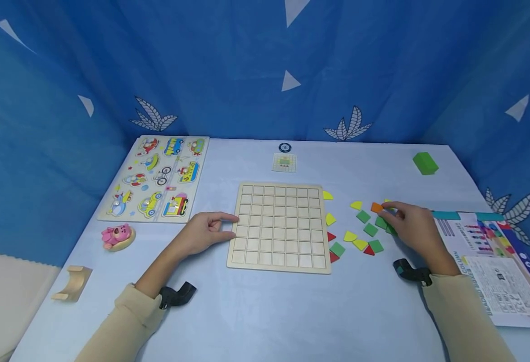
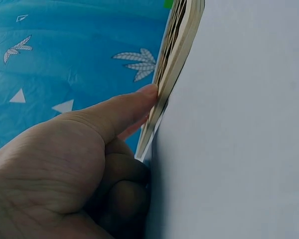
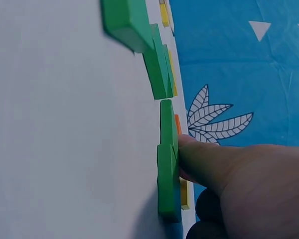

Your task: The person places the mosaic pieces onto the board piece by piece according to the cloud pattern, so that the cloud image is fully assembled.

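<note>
A square wooden grid board [image 1: 279,270] lies flat at the middle of the table. At its left edge is my left hand [image 1: 203,231], with thumb and index fingertips set against the rim, spaced apart. The left wrist view shows the thumb [image 2: 124,112] extended to the board's side [image 2: 177,64], other fingers curled below. To the board's right, my right hand [image 1: 412,226] pinches an orange square tile [image 1: 376,207] by its right side between thumb and index finger. Green square tiles [image 1: 370,230] lie beside and partly under that hand; in the right wrist view, green tiles [image 3: 168,184] partly hide the orange one.
Yellow pieces [image 1: 350,236] and red triangles [image 1: 369,250] lie between board and right hand. A small pattern card [image 1: 284,163] lies behind the board. Around the edges are a vehicle puzzle [image 1: 129,201], pink figure [image 1: 117,236], wooden arch [image 1: 72,284], green block [image 1: 425,163] and printed box [image 1: 496,271].
</note>
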